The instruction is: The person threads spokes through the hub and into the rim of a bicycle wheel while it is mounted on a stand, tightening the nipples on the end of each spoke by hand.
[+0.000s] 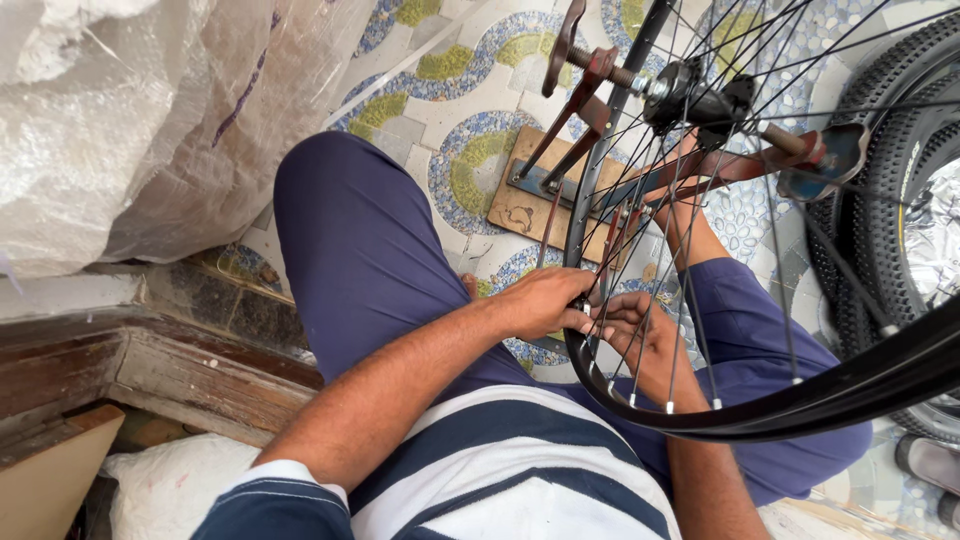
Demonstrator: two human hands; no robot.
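The bicycle wheel sits upright in a red stand; left hand fingers pinch the black rim; right hand fingers curl among the spokes; spoke tightening looks underway; small, careful turns are needed.

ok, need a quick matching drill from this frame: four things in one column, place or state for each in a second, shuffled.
Things:
1. left hand
2. right hand
3. wooden board
4. spare tyre

Places or states:
A. flat on the mosaic floor, under the red stand
B. behind the spokes, inside the wheel
C. at the frame's right edge, knobbly tread
D. on the black rim's near edge, outside the spokes

Pairs: 1-D, 2-B, 3-A, 4-C
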